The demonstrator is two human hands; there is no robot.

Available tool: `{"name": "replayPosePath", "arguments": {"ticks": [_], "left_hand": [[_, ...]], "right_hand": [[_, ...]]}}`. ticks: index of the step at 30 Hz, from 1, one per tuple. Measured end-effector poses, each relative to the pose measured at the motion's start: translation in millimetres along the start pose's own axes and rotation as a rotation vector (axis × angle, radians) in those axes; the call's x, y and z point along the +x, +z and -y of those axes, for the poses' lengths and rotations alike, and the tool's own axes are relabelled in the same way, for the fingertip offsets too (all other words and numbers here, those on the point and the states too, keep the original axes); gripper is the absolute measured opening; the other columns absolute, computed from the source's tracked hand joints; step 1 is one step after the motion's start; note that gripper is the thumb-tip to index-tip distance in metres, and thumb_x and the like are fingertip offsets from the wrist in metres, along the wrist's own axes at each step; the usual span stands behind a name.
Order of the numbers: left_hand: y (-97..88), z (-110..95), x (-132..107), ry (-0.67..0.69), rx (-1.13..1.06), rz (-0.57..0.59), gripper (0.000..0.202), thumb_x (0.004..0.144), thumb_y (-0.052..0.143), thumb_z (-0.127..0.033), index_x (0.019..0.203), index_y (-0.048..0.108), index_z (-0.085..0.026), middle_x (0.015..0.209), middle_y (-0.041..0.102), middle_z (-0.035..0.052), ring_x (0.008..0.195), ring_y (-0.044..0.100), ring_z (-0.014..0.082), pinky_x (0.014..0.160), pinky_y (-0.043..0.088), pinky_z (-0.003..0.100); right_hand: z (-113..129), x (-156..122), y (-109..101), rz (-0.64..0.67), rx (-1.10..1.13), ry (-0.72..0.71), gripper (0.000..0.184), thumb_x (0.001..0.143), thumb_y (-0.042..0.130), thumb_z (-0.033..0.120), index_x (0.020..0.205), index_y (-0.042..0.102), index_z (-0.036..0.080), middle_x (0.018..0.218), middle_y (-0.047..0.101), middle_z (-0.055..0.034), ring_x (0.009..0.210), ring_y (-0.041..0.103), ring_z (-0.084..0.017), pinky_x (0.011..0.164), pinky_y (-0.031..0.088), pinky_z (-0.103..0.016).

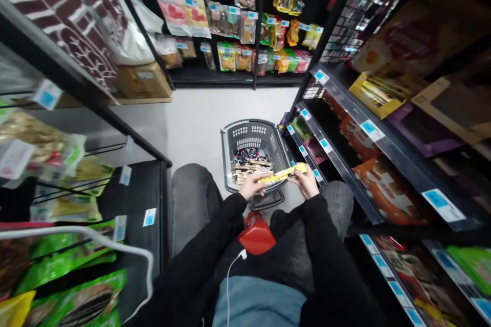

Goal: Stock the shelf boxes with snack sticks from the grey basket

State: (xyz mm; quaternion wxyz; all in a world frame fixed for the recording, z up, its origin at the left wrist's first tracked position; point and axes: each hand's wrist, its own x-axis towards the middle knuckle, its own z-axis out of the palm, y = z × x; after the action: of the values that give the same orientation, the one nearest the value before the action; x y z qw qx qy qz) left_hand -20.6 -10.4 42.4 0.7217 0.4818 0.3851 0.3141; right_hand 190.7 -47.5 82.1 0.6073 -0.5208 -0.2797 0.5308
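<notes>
The left hand (253, 185) and right hand (306, 181) pinch opposite ends of a thin yellow pack (283, 174) above the near rim of the basket (251, 123). If either pinch slackens, the pack could tip and drop among the small packs (251, 165) inside, or outside onto the floor (195, 127). The right hand, near the shelf (337, 158), might knock its edge.

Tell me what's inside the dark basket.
A heap of slim packets shows inside the basket, some dark, some tan. The yellow pack, between the left hand and right hand, blocks part of the near right corner; anything beneath the top layer is covered.
</notes>
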Motion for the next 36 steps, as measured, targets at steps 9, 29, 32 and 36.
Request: {"name": "replayPosePath", "arguments": {"ticks": [9, 29, 32, 36], "left_hand": [[-6.3, 1, 13, 0.003, -0.040, -0.032, 0.046, 0.060, 0.073, -0.036, 0.097, 0.066, -0.010, 0.078, 0.069, 0.0056, 0.064, 0.065, 0.0170, 0.064, 0.057, 0.034], [-20.2, 3, 27, -0.181, -0.002, 0.106, 0.036, 0.065, 0.070, -0.031, 0.095, 0.068, -0.011, 0.113, 0.061, 0.0155, 0.061, 0.064, 0.0144, 0.056, 0.057, 0.030], [-17.1, 4, 25, -0.132, 0.017, 0.103, 0.037, 0.064, 0.068, -0.036, 0.092, 0.068, -0.012, 0.136, 0.042, 0.0154, 0.061, 0.063, 0.0120, 0.054, 0.056, 0.031], [-16.7, 4, 24, -0.132, 0.065, 0.152, 0.039, 0.065, 0.066, -0.037, 0.095, 0.068, -0.011, 0.140, 0.036, 0.0168, 0.056, 0.059, 0.0082, 0.051, 0.054, 0.029]], "right_hand": [[-41, -2, -34, 0.024, -0.166, 0.041, 0.038, 0.057, 0.075, 0.031, 0.088, 0.058, 0.016, 0.078, 0.065, -0.0018, 0.054, 0.063, -0.012, 0.053, 0.056, -0.024], [-43, 18, -29, 0.218, -0.040, 0.191, 0.025, 0.060, 0.075, 0.029, 0.073, 0.058, 0.015, 0.069, 0.060, 0.0018, 0.055, 0.063, -0.011, 0.053, 0.056, -0.023], [-43, 16, -29, 0.186, -0.062, 0.211, 0.027, 0.059, 0.075, 0.031, 0.074, 0.060, 0.014, 0.074, 0.063, -0.0009, 0.056, 0.064, -0.012, 0.055, 0.056, -0.024], [-43, 14, -33, 0.218, -0.052, 0.240, 0.029, 0.059, 0.076, 0.032, 0.076, 0.062, 0.013, 0.078, 0.064, -0.0024, 0.061, 0.066, -0.014, 0.063, 0.057, -0.027]]}}
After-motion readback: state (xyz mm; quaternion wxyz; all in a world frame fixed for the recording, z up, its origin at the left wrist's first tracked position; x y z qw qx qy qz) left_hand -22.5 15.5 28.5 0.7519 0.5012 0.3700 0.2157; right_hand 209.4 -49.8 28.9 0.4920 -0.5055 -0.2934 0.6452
